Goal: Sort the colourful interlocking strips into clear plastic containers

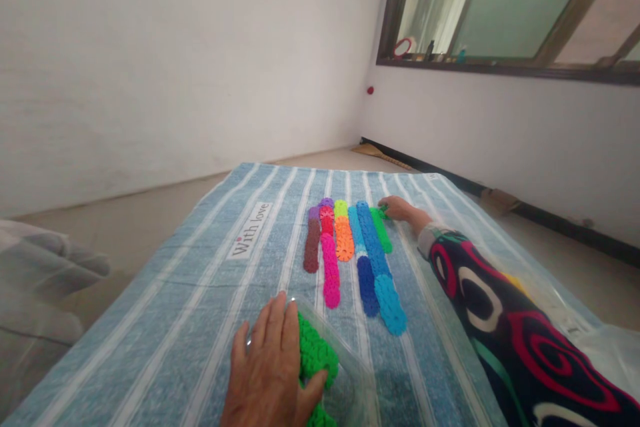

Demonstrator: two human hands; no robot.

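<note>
Now the right hand (400,208) reaches far out, fingers pinched on a small green toothed plastic disc (383,211) at the far end of the green row (381,230), which runs away from the person. The left hand (273,373) lies flat, fingers spread, on a clear plastic tub of green discs (316,353), close in on the blue striped cloth (200,293).

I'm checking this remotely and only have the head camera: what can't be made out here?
- Clear tub: its near part is cut off by the bottom edge and the left hand covers one side, so how many green pieces it holds is unclear.
- Right hand: far and small; whether its fingers pinch the green row cannot be told.
- Windowsill items: too small to identify.
</note>
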